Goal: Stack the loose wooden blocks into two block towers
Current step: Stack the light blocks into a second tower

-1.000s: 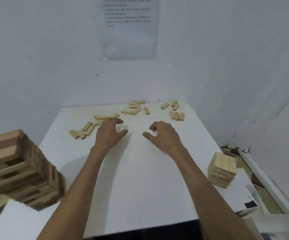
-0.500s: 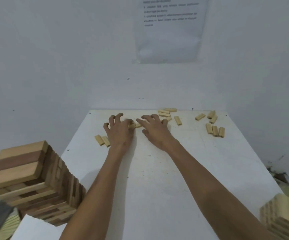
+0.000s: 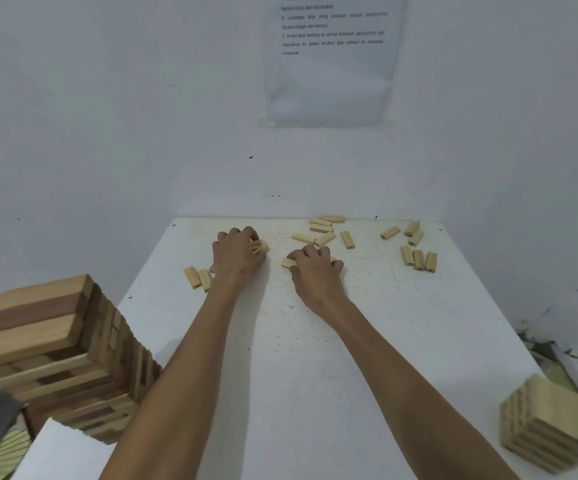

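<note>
Several pale loose wooden blocks (image 3: 418, 259) lie scattered over the far half of the white table (image 3: 367, 358). My left hand (image 3: 237, 254) curls its fingers round a few blocks (image 3: 259, 247) at the far left-centre. My right hand (image 3: 315, 271) grips one block (image 3: 288, 262), whose end sticks out to the left of the fingers. Two more blocks (image 3: 198, 278) lie just left of my left wrist. A small pale block tower (image 3: 554, 431) stands at the near right corner. A taller tower of light and dark blocks (image 3: 55, 355) stands at the left.
White walls close in the table at the back and on both sides. A printed sheet (image 3: 332, 60) hangs on the back wall. Clutter lies on the floor beyond the table's right edge (image 3: 557, 355).
Both hands reached forward to the far blocks and curled their fingers onto them. The right hand drew back a little with one block. The view moved closer and turned left.
</note>
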The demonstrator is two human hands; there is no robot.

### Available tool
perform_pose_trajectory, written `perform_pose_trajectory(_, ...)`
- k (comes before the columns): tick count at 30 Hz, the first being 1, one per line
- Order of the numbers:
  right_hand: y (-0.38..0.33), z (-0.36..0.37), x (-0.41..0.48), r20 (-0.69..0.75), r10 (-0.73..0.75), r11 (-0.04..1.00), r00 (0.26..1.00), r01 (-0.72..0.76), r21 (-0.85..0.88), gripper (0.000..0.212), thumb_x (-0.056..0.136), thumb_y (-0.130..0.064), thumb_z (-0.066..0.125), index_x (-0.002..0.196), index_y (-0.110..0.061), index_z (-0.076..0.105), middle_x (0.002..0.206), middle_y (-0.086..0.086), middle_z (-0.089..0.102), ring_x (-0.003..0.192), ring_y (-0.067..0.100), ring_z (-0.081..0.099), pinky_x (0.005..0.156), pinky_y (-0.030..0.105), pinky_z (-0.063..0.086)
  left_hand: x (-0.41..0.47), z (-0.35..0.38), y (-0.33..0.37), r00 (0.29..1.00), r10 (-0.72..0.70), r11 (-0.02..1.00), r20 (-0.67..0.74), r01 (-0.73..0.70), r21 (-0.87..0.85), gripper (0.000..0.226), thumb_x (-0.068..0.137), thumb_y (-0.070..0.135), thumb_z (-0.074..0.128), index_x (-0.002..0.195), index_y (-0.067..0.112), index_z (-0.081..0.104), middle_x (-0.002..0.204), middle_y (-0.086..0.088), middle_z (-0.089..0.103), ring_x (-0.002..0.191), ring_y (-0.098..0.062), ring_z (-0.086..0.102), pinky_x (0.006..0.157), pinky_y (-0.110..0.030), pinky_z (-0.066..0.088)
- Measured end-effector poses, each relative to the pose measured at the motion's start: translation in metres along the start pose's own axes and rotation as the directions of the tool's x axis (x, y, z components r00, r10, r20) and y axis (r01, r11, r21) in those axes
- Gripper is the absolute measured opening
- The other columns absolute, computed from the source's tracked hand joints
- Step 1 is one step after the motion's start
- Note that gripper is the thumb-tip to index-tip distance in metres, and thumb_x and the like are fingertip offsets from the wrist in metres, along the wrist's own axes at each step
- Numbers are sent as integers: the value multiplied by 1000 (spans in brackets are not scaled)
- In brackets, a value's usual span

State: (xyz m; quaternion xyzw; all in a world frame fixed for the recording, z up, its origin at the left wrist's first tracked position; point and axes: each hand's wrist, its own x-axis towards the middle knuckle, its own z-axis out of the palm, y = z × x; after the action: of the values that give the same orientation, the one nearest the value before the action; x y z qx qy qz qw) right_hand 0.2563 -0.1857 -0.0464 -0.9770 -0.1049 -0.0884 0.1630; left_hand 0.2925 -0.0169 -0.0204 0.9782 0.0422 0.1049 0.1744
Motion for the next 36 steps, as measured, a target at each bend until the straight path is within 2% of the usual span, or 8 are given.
perform_pose_trajectory(5, 7, -6, -12, -16, 21, 998, 1000, -20, 58, 31, 108, -35, 41, 133, -24, 57, 132, -4, 54, 120, 25, 41, 90, 44, 31, -9, 5, 16, 996, 67, 997, -53, -68, -30, 17, 98, 28, 60, 113, 23, 67, 107, 2, 69, 117, -27, 50, 92, -43, 31)
perform_pose_trajectory(10, 12, -13, -21, -34, 84, 991, 996, -80, 106, 33, 108, -36, 42, 135, -24, 58, 133, -2, 56, 122, 25, 42, 90, 44, 32, -18, 7, 17, 990, 117, 986, -79, -125, -111, 17, 96, 29, 66, 105, 18, 75, 106, -1, 75, 106, -29, 61, 94, -43, 37)
perform_pose_trajectory(15, 16, -23, -33, -61, 148, 968, 987, -132, 215, 32, 107, -34, 46, 134, -23, 60, 131, -2, 59, 122, 26, 45, 91, 44, 34, -35, -4, 27, 954, 147, 987, -263, -160, -28, 25, 97, 44, 65, 103, 23, 78, 93, 2, 75, 107, -28, 57, 87, -42, 32)
perform_pose_trajectory(18, 15, -33, -48, -50, 111, 974, 993, -99, 202, 30, 107, -33, 48, 133, -23, 60, 130, -1, 60, 121, 24, 46, 92, 44, 35, -65, -14, 32, 979, 142, 931, -149, -183, -317, 24, 93, 41, 73, 102, 19, 78, 93, 7, 75, 89, -15, 65, 76, -27, 45)
perform_pose_trajectory(20, 16, -40, -63, -6, 68, 986, 998, -67, 155, 29, 106, -33, 49, 129, -23, 62, 129, -1, 59, 119, 24, 46, 91, 43, 36, -89, -17, 33, 996, 73, 874, -48, -87, -478, 20, 89, 38, 77, 94, 18, 79, 85, 12, 73, 79, -5, 65, 64, -13, 40)
perform_pose_trajectory(27, 19, -54, -152, 47, 44, 992, 998, -50, 120, 25, 105, -34, 51, 126, -34, 65, 124, -6, 52, 117, 20, 43, 87, 38, 32, -170, -17, 22, 991, -80, 808, 107, 127, -575, 29, 73, 44, 91, 75, 20, 74, 75, 7, 72, 73, -7, 64, 58, -15, 43)
perform_pose_trajectory(32, 25, -59, -206, 75, -47, 980, 996, 31, 199, 28, 104, -26, 54, 129, -32, 67, 121, -9, 54, 112, 16, 45, 85, 36, 34, -209, -27, 26, 985, -37, 801, 168, 130, -585, 33, 64, 34, 97, 76, 17, 72, 78, 0, 73, 70, -12, 62, 59, -16, 45)
perform_pose_trajectory(36, 28, -67, -226, 110, -96, 954, 989, 60, 292, 47, 104, -22, 55, 149, -30, 46, 120, -15, 53, 109, 8, 42, 97, 33, 39, -228, -28, 30, 979, 47, 787, 199, 87, -611, 34, 64, 46, 96, 72, 21, 75, 69, 5, 70, 60, -6, 57, 55, -15, 40)
